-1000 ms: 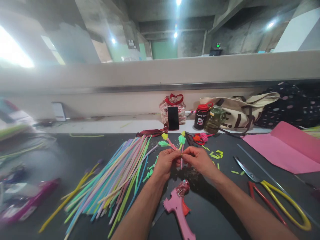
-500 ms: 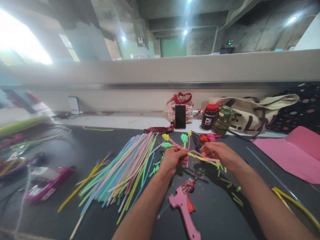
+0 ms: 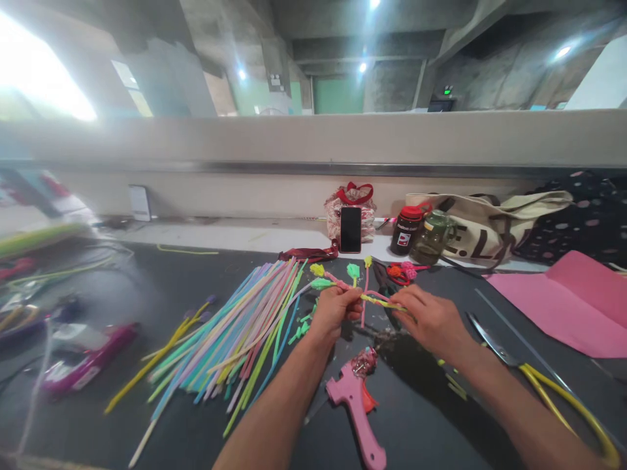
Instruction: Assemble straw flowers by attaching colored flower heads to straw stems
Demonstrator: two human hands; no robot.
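Note:
Thumb and fingers of my left hand (image 3: 337, 310) pinch the joined stems of a small pipe-cleaner spray. Its tufted buds, a yellow bud (image 3: 317, 269) and a green bud (image 3: 353, 271) among them, stick out above that hand. To the right run pink and yellow pipe cleaners (image 3: 377, 299), partly twisted together. My right hand (image 3: 427, 318) is closed on their far ends, which its fingers mostly hide. Below the hands lies a pink glue gun (image 3: 360, 405), its trigger orange-red. Short yellow-green offcuts (image 3: 455, 385) are scattered under my right forearm.
A large bundle of pastel pipe cleaners (image 3: 240, 333) spreads at left, near a magenta tool (image 3: 91, 359). Yellow-handled scissors (image 3: 512, 362) and a pink sheet (image 3: 563, 307) lie at right. Behind stand a phone (image 3: 351, 230), a red-capped bottle (image 3: 405, 232) and a canvas bag (image 3: 490, 228).
My right hand has closed round the pink and yellow pipe cleaners, which now lie closer together and look more twisted. The scissors' blades have come into view beside my right forearm.

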